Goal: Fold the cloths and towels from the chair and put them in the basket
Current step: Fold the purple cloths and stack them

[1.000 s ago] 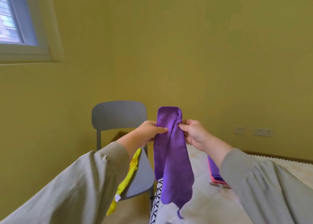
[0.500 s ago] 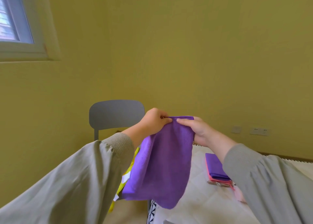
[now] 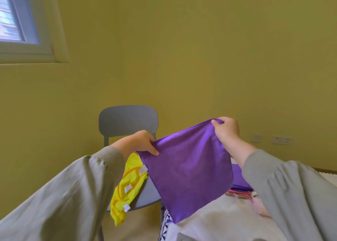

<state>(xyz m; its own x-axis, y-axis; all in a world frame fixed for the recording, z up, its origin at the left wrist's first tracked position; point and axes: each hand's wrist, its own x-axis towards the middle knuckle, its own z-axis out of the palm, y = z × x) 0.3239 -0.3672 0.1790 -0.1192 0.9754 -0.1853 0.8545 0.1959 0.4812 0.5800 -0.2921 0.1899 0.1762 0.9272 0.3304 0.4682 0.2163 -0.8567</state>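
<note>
A purple cloth [image 3: 187, 169] hangs spread out flat in the air between my hands. My left hand [image 3: 140, 143] pinches its lower left corner, and my right hand [image 3: 227, 129] pinches its upper right corner, held higher. Behind it stands a grey chair [image 3: 127, 120] with a yellow cloth [image 3: 127, 186] draped over the seat's front edge. To the right, partly hidden by my right sleeve, a pink basket [image 3: 238, 195] holds a folded purple cloth [image 3: 238, 178].
A white cover lies over the surface [image 3: 218, 219] below the cloth, with a black-and-white patterned edge [image 3: 164, 226] at its left. Yellow walls enclose the corner; a window [image 3: 16, 22] is upper left and wall sockets [image 3: 280, 140] are at the right.
The cloth went from a bunched hanging strip to a flat open square. My hands moved apart, the right one up and to the right, the left one down.
</note>
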